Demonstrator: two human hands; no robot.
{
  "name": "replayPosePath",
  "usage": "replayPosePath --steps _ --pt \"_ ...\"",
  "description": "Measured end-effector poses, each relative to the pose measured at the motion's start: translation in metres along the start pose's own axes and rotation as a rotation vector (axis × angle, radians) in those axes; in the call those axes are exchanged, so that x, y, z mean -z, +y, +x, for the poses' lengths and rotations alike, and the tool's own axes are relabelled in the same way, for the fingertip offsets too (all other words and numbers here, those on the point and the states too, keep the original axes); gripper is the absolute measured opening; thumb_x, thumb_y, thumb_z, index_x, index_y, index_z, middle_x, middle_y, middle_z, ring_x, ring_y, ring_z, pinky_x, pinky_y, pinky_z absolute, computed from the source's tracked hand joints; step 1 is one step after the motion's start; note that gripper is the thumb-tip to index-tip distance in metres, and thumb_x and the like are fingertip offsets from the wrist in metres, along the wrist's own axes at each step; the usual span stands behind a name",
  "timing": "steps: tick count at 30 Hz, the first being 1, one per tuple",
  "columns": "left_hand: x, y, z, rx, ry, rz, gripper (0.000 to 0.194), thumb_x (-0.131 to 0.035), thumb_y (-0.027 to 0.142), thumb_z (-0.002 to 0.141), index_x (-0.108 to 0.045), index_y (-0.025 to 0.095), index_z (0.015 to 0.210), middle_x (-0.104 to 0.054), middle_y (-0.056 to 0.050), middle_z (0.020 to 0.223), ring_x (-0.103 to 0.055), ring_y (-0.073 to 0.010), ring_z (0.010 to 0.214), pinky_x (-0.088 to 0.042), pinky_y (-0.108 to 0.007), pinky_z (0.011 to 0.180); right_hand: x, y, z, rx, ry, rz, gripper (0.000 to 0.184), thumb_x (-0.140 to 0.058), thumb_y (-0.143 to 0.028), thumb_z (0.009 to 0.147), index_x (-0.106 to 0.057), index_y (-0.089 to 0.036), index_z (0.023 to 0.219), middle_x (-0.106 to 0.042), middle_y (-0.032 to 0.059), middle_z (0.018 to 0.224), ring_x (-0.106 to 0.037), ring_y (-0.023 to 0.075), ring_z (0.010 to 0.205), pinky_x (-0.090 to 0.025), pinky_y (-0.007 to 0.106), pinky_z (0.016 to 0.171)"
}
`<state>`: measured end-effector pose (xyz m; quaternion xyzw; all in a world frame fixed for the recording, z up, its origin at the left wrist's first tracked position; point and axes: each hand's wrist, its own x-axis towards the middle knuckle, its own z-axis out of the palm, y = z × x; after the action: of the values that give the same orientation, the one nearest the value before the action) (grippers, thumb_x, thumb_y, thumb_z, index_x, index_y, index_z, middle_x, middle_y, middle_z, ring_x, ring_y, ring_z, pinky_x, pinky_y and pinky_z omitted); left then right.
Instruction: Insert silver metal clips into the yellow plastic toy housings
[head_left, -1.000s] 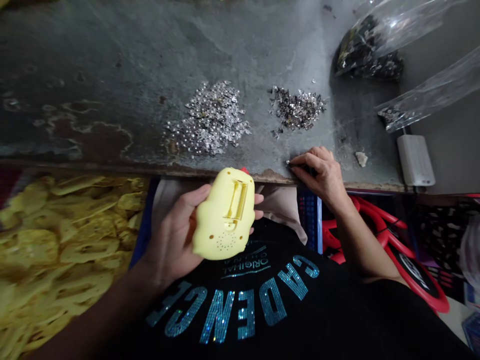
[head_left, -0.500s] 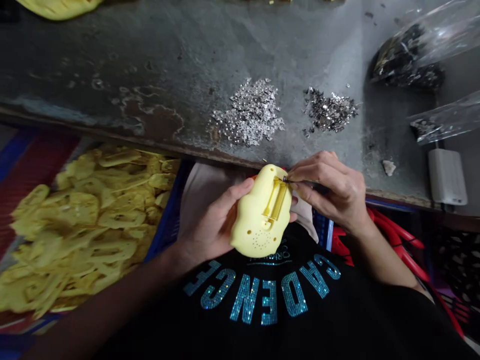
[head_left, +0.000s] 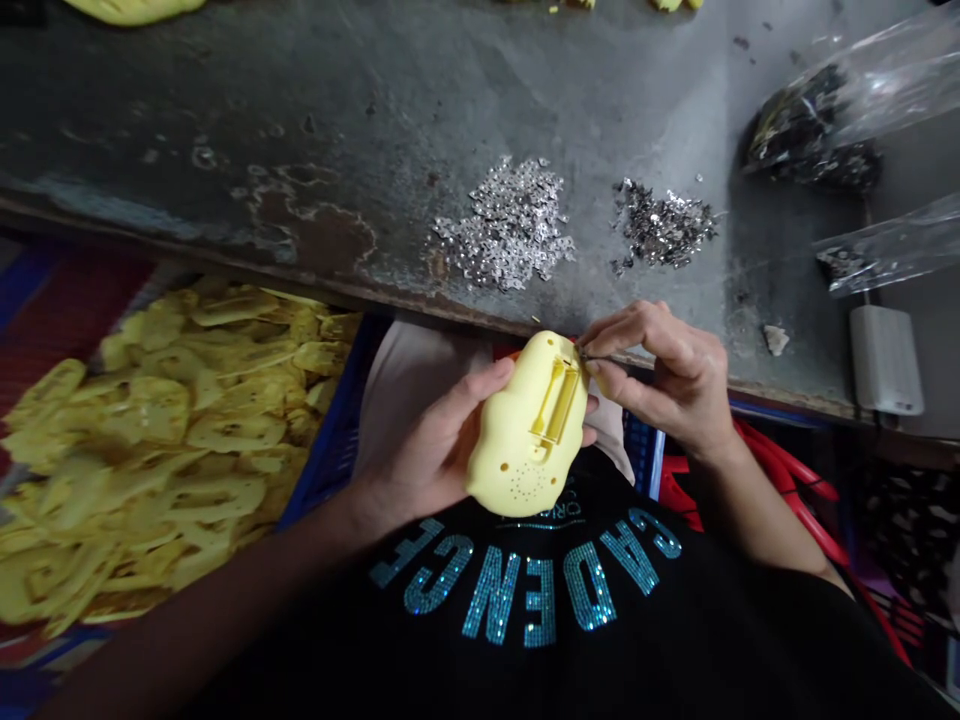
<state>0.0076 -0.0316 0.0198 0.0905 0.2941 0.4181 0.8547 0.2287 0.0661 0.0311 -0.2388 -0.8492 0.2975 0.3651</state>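
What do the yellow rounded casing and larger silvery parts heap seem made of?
Yellow rounded casing: probably moulded plastic, smooth and satiny, judging by even colour and round holes.
Larger silvery parts heap: likely thin metal, shiny, given its sharp glints.

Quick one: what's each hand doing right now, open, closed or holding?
Left hand: closed around the yellow casing.
Right hand: finger and thumb pinching a small dark piece at the casing's edge; exact part unclear.

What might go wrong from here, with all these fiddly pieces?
The small dark item pinched in the right hand might slip by the battery compartment. The yellow plastic casing, held up in the left hand, could shift under pressure. The larger pile of metal pieces lies near the table edge; a bump might scatter it.
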Motion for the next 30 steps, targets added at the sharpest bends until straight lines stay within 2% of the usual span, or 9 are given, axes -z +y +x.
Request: replayPosePath --steps 5,9,14,19,22,25,30 --pt "-0.004 -0.001 0.000 -0.035 -0.007 0.040 0.076 -0.080 0.058 0.092 -0.067 0.016 0.155 -0.086 -0.018 0.119 -0.077 -0.0430 0.128 -0.068 -0.046 0.093 0.000 0.000 -0.001 -0.003 0.044 0.032 0.011 -0.078 -0.018 0.098 -0.072 -0.027 0.101 -0.084 -0.0009 0.099 -0.082 0.0203 0.094 -0.057 0.042 0.088" --pt "-0.005 -0.001 0.002 -0.043 -0.003 0.053 0.072 -0.081 0.058 0.090 -0.072 0.018 0.149 -0.087 -0.017 0.113 -0.079 -0.0434 0.124 -0.069 -0.046 0.090 0.002 0.001 -0.001 0.004 0.055 0.012 0.012 -0.079 -0.016 0.096 -0.072 -0.026 0.098 -0.082 -0.0011 0.094 -0.079 0.0191 0.088 -0.057 0.040 0.085" --pt "-0.002 -0.001 0.002 -0.004 -0.013 0.050 0.071 -0.081 0.061 0.090 -0.072 0.018 0.146 -0.087 -0.016 0.114 -0.081 -0.0425 0.118 -0.069 -0.046 0.088 0.007 -0.002 -0.002 0.084 0.015 -0.041 0.015 -0.080 -0.017 0.098 -0.074 -0.025 0.108 -0.082 0.0018 0.102 -0.078 0.0205 0.092 -0.057 0.040 0.084" --pt "-0.001 -0.003 0.002 -0.006 -0.068 -0.001 0.073 -0.078 0.059 0.095 -0.065 0.015 0.152 -0.087 -0.014 0.119 -0.082 -0.0386 0.120 -0.068 -0.047 0.098 0.011 -0.005 0.000 0.217 -0.014 -0.163 0.017 -0.079 -0.019 0.101 -0.072 -0.024 0.116 -0.083 0.0034 0.107 -0.078 0.0208 0.093 -0.056 0.041 0.085" --pt "-0.001 -0.004 0.001 -0.037 -0.090 -0.028 0.068 -0.077 0.055 0.098 -0.065 0.011 0.149 -0.086 -0.015 0.127 -0.081 -0.0363 0.122 -0.064 -0.049 0.110 0.013 -0.007 0.001 0.261 -0.036 -0.245 0.020 -0.078 -0.024 0.104 -0.073 -0.026 0.123 -0.084 0.0034 0.112 -0.077 0.0211 0.096 -0.055 0.041 0.086" --pt "0.001 -0.007 -0.001 -0.025 -0.086 -0.052 0.064 -0.070 0.056 0.102 -0.067 0.009 0.146 -0.083 -0.018 0.135 -0.080 -0.0354 0.124 -0.059 -0.050 0.117 0.013 -0.008 0.000 0.266 -0.030 -0.282 0.020 -0.075 -0.028 0.106 -0.074 -0.029 0.126 -0.084 0.0025 0.114 -0.076 0.0219 0.098 -0.054 0.043 0.088" --pt "0.008 -0.011 -0.003 -0.015 -0.089 -0.088 0.063 -0.062 0.054 0.108 -0.066 0.010 0.152 -0.080 -0.019 0.141 -0.076 -0.0366 0.134 -0.057 -0.050 0.119 0.009 -0.007 -0.003 0.227 0.016 -0.249 0.011 -0.072 -0.028 0.108 -0.076 -0.028 0.118 -0.083 0.0020 0.108 -0.076 0.0204 0.092 -0.054 0.042 0.086"
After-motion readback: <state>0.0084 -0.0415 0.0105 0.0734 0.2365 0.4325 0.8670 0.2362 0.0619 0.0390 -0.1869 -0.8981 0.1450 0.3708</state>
